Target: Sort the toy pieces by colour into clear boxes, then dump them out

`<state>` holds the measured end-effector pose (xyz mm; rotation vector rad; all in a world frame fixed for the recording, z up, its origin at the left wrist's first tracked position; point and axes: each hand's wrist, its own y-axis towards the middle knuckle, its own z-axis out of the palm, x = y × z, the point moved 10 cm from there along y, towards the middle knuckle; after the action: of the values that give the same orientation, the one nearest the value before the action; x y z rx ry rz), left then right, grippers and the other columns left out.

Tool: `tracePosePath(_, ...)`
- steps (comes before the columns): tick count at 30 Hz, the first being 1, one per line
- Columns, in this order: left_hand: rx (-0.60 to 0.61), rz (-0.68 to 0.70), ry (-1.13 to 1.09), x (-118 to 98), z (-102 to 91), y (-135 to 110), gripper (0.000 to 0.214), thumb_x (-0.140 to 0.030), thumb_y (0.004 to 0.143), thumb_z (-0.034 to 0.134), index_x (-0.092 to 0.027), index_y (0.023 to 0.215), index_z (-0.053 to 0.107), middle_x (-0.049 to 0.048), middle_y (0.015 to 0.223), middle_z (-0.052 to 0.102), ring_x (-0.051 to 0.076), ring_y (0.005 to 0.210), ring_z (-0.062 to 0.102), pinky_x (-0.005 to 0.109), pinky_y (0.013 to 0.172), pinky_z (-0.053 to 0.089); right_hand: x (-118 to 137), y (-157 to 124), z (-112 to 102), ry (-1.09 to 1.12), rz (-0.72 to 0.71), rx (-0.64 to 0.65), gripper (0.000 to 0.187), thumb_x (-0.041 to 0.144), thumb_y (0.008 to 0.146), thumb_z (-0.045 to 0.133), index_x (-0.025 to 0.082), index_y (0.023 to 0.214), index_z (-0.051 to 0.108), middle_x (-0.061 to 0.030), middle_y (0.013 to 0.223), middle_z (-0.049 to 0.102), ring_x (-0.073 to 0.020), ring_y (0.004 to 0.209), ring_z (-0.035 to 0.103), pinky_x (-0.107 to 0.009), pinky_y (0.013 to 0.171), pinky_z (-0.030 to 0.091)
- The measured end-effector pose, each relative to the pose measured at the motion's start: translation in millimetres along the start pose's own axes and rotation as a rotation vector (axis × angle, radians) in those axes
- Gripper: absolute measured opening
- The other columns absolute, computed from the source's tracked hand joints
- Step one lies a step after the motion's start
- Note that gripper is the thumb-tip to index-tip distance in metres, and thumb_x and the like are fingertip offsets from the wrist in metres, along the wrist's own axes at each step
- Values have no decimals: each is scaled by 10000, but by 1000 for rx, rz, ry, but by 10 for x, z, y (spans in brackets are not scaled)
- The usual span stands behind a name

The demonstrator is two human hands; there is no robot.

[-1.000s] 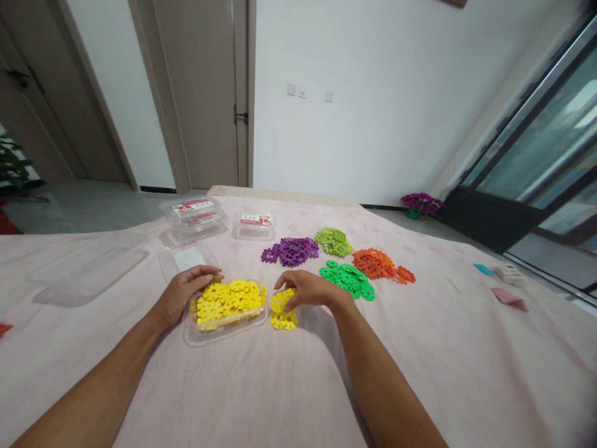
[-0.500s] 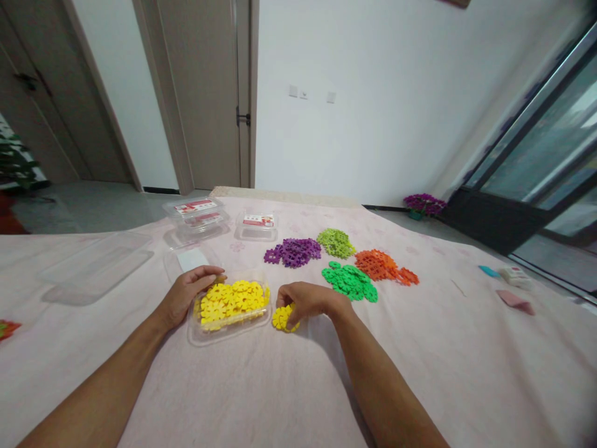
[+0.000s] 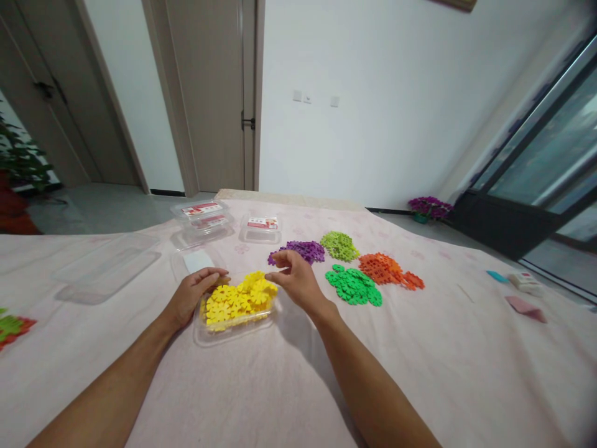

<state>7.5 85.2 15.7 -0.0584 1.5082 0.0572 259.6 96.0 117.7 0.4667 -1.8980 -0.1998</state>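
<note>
A clear plastic box (image 3: pixel 219 336) stands in front of me, heaped with yellow snowflake-shaped plastic pieces (image 3: pixel 233 305). My left hand (image 3: pixel 198 291) is closed on the box's left far side, its fingertips at the rim. Over the box's right far corner hovers my right hand (image 3: pixel 295 277), thumb and fingers parted, with nothing seen between them. Just below its fingertips the yellow pieces rise into a taller mound. Part of a purple pile (image 3: pixel 308 251) of plastic pieces is hidden behind this hand.
Light green (image 3: pixel 339 246), orange (image 3: pixel 387 270) and green (image 3: pixel 354 286) piles lie to the right. Clear boxes with labels (image 3: pixel 203 218) and another labelled box (image 3: pixel 261 229) stand at the back. A clear lid or tray (image 3: pixel 109 267) lies left. Pink cloth (image 3: pixel 526 308) is far right.
My right hand has lifted from the cloth to above the box and released the yellow pieces onto the heap, which is now higher at the right. My left hand stays on the box.
</note>
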Motion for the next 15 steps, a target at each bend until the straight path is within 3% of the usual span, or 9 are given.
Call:
tracePosePath(2, -40, 72, 46, -71, -37, -10, 451, -554, 761, 697, -155, 969, 736, 122, 1026, 760, 269, 1000, 696, 351, 892, 516, 33, -8, 24, -56, -17, -5, 215, 236, 748, 720, 185, 948, 661, -36, 950, 678, -153, 828, 610, -275, 731, 476)
tracePosePath(5, -153, 172, 153, -175, -135, -40, 434, -556, 820, 611, -152, 887, 753, 112, 973, 760, 251, 952, 694, 332, 887, 506, 67, -41, 125, -123, -38, 158, 65, 200, 811, 642, 186, 849, 693, -9, 806, 689, -136, 737, 610, -249, 683, 449)
tracePosePath(10, -409, 280, 303, -353, -352, -166, 389, -469, 882, 493, -171, 862, 742, 66, 809, 743, 184, 714, 646, 277, 695, 505, 158, -228, 421, -370, -91, 513, 134, 251, 842, 649, 210, 878, 771, -11, 827, 746, -143, 730, 632, -251, 690, 420)
tracePosePath(15, -544, 325, 488, -484, -476, -272, 352, -409, 889, 447, -189, 881, 721, 31, 729, 694, 164, 601, 572, 265, 583, 453, 331, -362, 611, -497, -260, 607, 156, 283, 839, 682, 251, 941, 796, -22, 941, 776, -191, 869, 665, -290, 799, 420)
